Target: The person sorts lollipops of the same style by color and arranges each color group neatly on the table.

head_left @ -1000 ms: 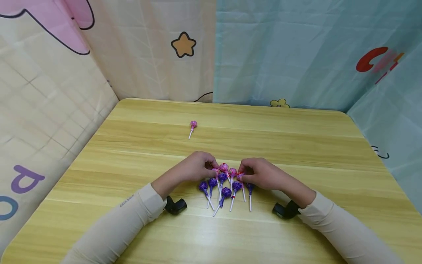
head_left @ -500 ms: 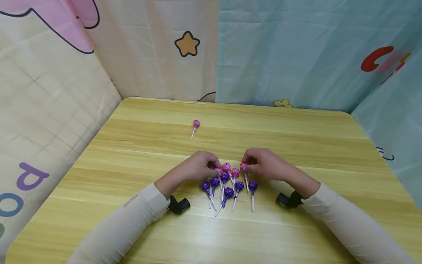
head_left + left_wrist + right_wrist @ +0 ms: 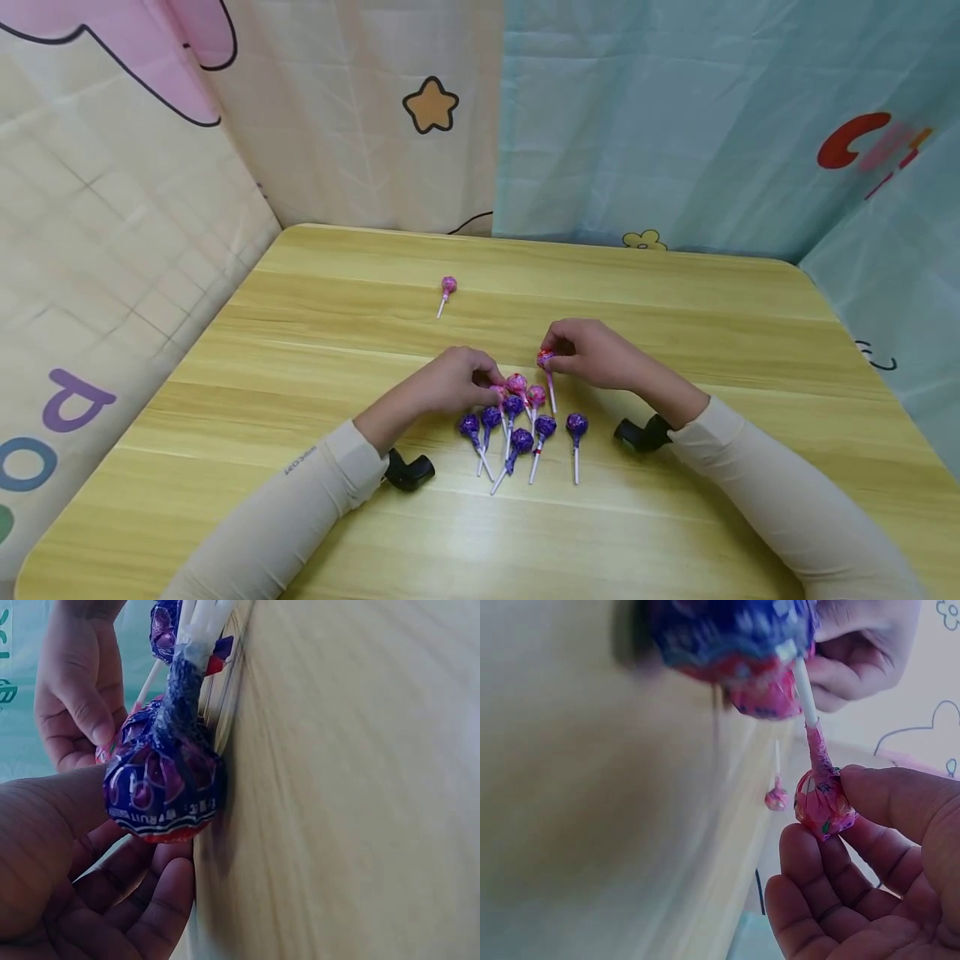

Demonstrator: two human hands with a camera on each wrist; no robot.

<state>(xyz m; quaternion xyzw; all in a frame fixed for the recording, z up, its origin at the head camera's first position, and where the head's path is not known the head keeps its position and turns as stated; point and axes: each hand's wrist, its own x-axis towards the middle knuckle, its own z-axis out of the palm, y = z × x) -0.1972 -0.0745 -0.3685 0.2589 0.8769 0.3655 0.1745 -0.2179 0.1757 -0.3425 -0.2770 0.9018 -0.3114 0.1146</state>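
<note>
My right hand (image 3: 596,354) pinches a pink lollipop (image 3: 546,359) by its wrapped head, between thumb and fingertips. In the right wrist view that lollipop (image 3: 823,802) is off the table, its stick pointing away from the palm. At the left of the cluster, my left hand (image 3: 457,381) holds another pink lollipop (image 3: 498,392) between thumb and fingers. Two more pink lollipops (image 3: 517,382) lie beside it. Several purple lollipops (image 3: 521,441) are nearer me, sticks toward me. A purple lollipop (image 3: 161,787) hides part of the left fingers' grip in the left wrist view.
A lone pink lollipop (image 3: 448,285) lies farther back on the wooden table (image 3: 337,292). One purple lollipop (image 3: 577,425) sits apart at the cluster's right. Black wrist devices (image 3: 410,471) hang under both forearms. Printed curtains (image 3: 645,125) stand behind the table.
My right hand has drawn a pink lollipop out of the cluster's right side and carried it farther back, lately a little left. The left hand stays nearly still at its pink lollipop.
</note>
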